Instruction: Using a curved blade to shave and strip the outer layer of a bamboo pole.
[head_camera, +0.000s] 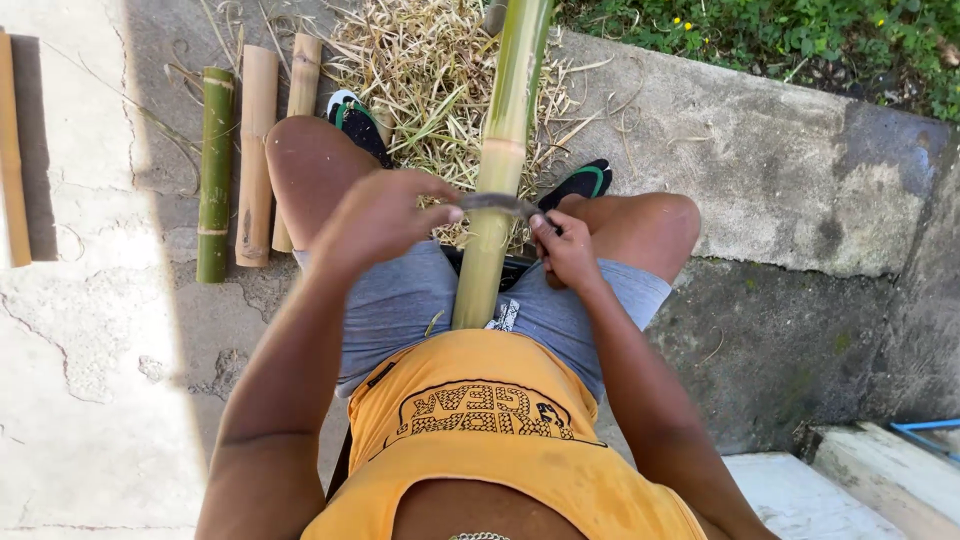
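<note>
As both hands (385, 215) grip blade (497, 203), bamboo pole (505, 140) beneath

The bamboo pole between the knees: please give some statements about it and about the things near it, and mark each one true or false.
1. Both hands hold one dark curved blade across the bamboo pole. True: the left hand has one end, the right hand the other.
2. The pole lies flat on the ground beside the person. False: it runs between the knees, its near end at the lap.
3. Cut bamboo pieces lie on the concrete to the person's left. True.
4. The person is barefoot. False: black sandals with green trim are on the feet.
5. Dry shavings are piled under the pole. True.
</note>
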